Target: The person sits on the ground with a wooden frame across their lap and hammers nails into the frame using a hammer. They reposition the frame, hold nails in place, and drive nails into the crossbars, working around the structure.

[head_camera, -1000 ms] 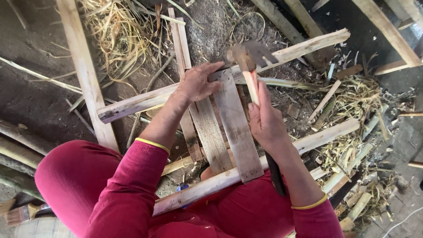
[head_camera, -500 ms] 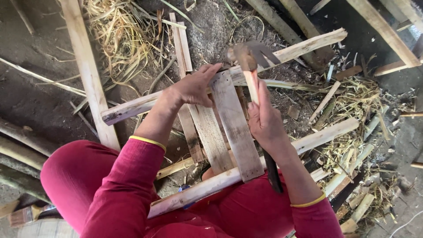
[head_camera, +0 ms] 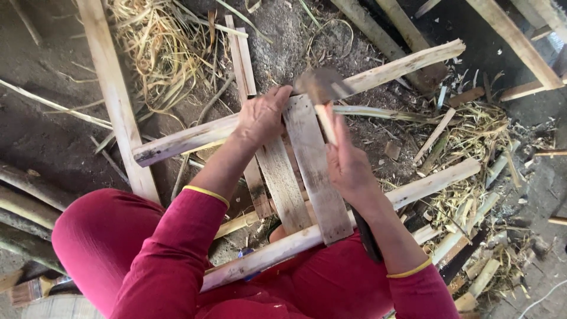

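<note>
A rough wooden frame lies across my lap: two long rails, far rail and near rail, with flat slats laid across them. My left hand presses down on the far rail and the top of a slat. My right hand grips the wooden handle of a hammer; its metal head hovers over the far end of the middle slat, blurred by motion.
A long plank lies at the left beside dry straw. Wood offcuts and shavings litter the dirt ground at the right. Poles lie at the top. A paintbrush sits at the lower left.
The frame's far rail has tilted slightly and my left hand has slid along it. The hammer head has shifted a little over the slat's end.
</note>
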